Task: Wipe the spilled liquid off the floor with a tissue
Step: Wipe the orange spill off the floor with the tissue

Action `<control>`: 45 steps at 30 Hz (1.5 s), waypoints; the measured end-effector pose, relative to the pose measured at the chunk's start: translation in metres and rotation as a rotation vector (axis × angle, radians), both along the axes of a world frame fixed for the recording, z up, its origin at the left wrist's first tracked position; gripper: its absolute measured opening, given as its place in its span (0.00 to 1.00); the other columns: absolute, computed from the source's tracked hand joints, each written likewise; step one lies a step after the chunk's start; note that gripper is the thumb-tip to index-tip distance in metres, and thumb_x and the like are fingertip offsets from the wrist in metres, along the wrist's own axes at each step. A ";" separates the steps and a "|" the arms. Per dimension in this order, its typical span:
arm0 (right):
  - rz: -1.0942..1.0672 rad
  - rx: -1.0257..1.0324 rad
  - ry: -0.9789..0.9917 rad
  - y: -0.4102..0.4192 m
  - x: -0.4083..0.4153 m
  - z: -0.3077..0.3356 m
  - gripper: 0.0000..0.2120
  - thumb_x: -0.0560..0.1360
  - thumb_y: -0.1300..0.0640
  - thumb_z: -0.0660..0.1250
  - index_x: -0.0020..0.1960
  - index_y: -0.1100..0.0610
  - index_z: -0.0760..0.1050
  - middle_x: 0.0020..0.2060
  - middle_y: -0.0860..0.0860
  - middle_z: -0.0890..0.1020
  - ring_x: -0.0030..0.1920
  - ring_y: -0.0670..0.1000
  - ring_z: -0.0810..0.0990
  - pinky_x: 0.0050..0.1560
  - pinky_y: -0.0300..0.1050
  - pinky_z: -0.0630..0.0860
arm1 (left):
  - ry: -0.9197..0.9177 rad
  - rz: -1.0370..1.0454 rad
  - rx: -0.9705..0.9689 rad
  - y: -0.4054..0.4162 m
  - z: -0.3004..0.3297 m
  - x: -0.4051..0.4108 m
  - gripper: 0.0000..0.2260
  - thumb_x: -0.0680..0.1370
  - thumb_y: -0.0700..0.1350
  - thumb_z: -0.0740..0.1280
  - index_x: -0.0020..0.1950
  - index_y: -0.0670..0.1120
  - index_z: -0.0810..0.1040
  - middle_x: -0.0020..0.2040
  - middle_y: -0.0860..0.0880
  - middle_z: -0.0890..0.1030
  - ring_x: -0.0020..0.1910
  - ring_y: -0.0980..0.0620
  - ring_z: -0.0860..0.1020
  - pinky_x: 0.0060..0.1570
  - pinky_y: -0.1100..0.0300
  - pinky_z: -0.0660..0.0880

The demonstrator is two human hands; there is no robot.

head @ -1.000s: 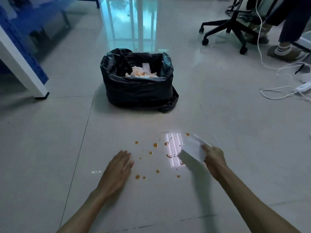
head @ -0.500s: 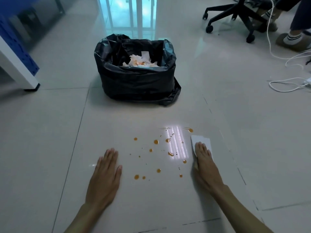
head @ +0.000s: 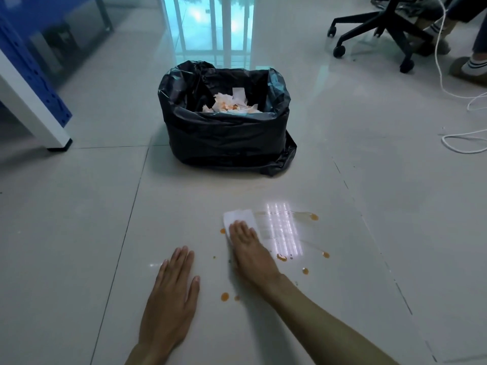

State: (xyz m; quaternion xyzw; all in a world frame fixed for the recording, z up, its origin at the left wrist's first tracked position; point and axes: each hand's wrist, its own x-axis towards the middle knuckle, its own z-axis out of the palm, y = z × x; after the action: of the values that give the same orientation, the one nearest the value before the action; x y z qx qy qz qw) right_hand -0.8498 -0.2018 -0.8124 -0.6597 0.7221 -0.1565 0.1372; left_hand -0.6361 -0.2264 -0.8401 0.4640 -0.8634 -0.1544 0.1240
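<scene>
Orange drops of spilled liquid point(head: 281, 257) are scattered over the pale floor tiles in front of me, with a smeared streak point(head: 303, 214) at their far edge. My right hand point(head: 249, 252) lies flat, fingers together, pressing a white folded tissue point(head: 239, 216) onto the floor at the left side of the spill. The tissue's far end sticks out beyond my fingertips. My left hand point(head: 172, 293) rests palm down on the floor to the left, fingers spread, holding nothing. Two drops point(head: 224, 296) lie between my hands.
A bin lined with a black bag point(head: 226, 135) stands just beyond the spill, with stained tissues point(head: 232, 102) inside. A white table leg point(head: 39, 122) is at the left. An office chair base point(head: 382, 30), a person's feet point(head: 471, 67) and white cables point(head: 458, 138) are at the right.
My right hand set the tissue on the floor at the right of the spill and slid it leftward across the drops; several drops in the middle are gone. My left hand stays planted.
</scene>
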 end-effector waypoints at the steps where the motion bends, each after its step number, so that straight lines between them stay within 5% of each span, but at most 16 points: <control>1: 0.056 0.019 0.006 -0.003 0.012 0.000 0.30 0.75 0.61 0.39 0.76 0.68 0.48 0.75 0.65 0.52 0.76 0.62 0.49 0.72 0.51 0.38 | -0.002 -0.006 -0.008 -0.001 -0.001 0.000 0.26 0.81 0.53 0.49 0.78 0.47 0.56 0.79 0.53 0.57 0.78 0.58 0.52 0.75 0.56 0.49; 4: 0.236 0.046 0.028 -0.001 0.028 0.000 0.37 0.75 0.66 0.64 0.76 0.67 0.45 0.76 0.63 0.49 0.76 0.59 0.45 0.73 0.48 0.37 | -0.003 -0.003 -0.007 -0.001 -0.002 0.001 0.26 0.81 0.53 0.48 0.78 0.46 0.57 0.79 0.53 0.56 0.77 0.58 0.52 0.75 0.56 0.50; 6: 0.287 0.020 0.056 0.004 0.024 0.000 0.42 0.73 0.65 0.69 0.76 0.66 0.44 0.76 0.62 0.49 0.76 0.58 0.45 0.75 0.48 0.39 | -0.002 0.001 -0.005 -0.002 -0.002 0.002 0.27 0.81 0.54 0.47 0.78 0.47 0.56 0.79 0.54 0.55 0.78 0.59 0.51 0.75 0.57 0.49; 10: 0.286 0.034 0.088 0.015 0.008 0.006 0.27 0.78 0.66 0.47 0.76 0.66 0.47 0.76 0.63 0.51 0.76 0.59 0.47 0.75 0.49 0.42 | -0.006 -0.008 -0.003 -0.001 -0.002 0.001 0.27 0.81 0.55 0.47 0.79 0.47 0.55 0.79 0.54 0.55 0.78 0.58 0.51 0.75 0.57 0.47; 12: 0.270 0.030 0.093 0.021 -0.001 0.001 0.30 0.74 0.62 0.38 0.76 0.67 0.51 0.75 0.64 0.56 0.76 0.60 0.52 0.74 0.54 0.45 | -0.007 0.000 0.001 -0.001 -0.001 0.002 0.27 0.81 0.55 0.46 0.79 0.48 0.54 0.79 0.55 0.54 0.78 0.59 0.50 0.75 0.58 0.46; 15: 0.216 0.006 0.126 0.032 -0.015 -0.001 0.27 0.76 0.66 0.43 0.75 0.68 0.53 0.74 0.64 0.59 0.75 0.61 0.55 0.74 0.56 0.51 | -0.009 0.005 0.004 0.000 0.000 0.002 0.27 0.81 0.55 0.46 0.79 0.49 0.54 0.79 0.55 0.54 0.78 0.59 0.49 0.75 0.58 0.46; 18: 0.139 0.015 0.128 0.045 -0.036 0.009 0.29 0.78 0.70 0.53 0.76 0.66 0.47 0.76 0.62 0.51 0.76 0.58 0.48 0.73 0.45 0.39 | -0.007 0.008 0.015 0.001 0.001 0.001 0.26 0.81 0.55 0.46 0.79 0.50 0.53 0.79 0.56 0.53 0.78 0.60 0.48 0.75 0.59 0.45; 28: -0.264 0.115 0.117 0.124 -0.132 0.019 0.26 0.79 0.69 0.43 0.76 0.64 0.44 0.77 0.59 0.47 0.77 0.53 0.45 0.70 0.39 0.37 | -0.016 0.010 0.009 0.003 0.007 -0.001 0.27 0.81 0.56 0.45 0.79 0.48 0.52 0.80 0.54 0.52 0.77 0.61 0.46 0.75 0.61 0.42; 35: -0.387 0.035 0.083 0.143 -0.102 0.000 0.31 0.75 0.76 0.52 0.75 0.68 0.45 0.76 0.64 0.48 0.76 0.59 0.45 0.72 0.45 0.38 | -0.042 0.028 -0.004 0.003 0.003 -0.002 0.28 0.80 0.56 0.44 0.79 0.48 0.51 0.80 0.53 0.52 0.78 0.59 0.47 0.76 0.56 0.46; 37: -0.388 0.061 0.083 0.131 -0.088 -0.002 0.31 0.73 0.76 0.52 0.74 0.70 0.46 0.75 0.67 0.50 0.76 0.61 0.46 0.72 0.47 0.38 | -0.045 0.025 -0.004 0.004 0.002 -0.003 0.28 0.80 0.56 0.45 0.79 0.47 0.52 0.80 0.53 0.52 0.78 0.59 0.47 0.76 0.57 0.46; 41: -0.274 0.118 0.125 0.097 -0.057 -0.010 0.29 0.66 0.70 0.48 0.66 0.76 0.66 0.65 0.71 0.70 0.65 0.70 0.70 0.73 0.51 0.50 | -0.041 0.016 -0.017 0.003 0.003 -0.003 0.27 0.81 0.55 0.45 0.79 0.46 0.53 0.80 0.52 0.53 0.78 0.59 0.47 0.76 0.59 0.44; 45: -0.115 0.053 0.102 0.060 -0.014 0.000 0.30 0.72 0.71 0.55 0.73 0.73 0.51 0.73 0.65 0.52 0.74 0.67 0.52 0.72 0.55 0.43 | -0.007 0.025 0.010 0.007 0.003 -0.001 0.26 0.82 0.55 0.45 0.79 0.48 0.52 0.79 0.54 0.52 0.78 0.60 0.47 0.75 0.63 0.41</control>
State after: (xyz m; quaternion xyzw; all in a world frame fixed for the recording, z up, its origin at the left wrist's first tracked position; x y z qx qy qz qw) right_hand -0.8636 -0.1419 -0.8125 -0.6202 0.7689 -0.1112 0.1085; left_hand -0.6375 -0.2195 -0.8368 0.4759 -0.8572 -0.1555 0.1205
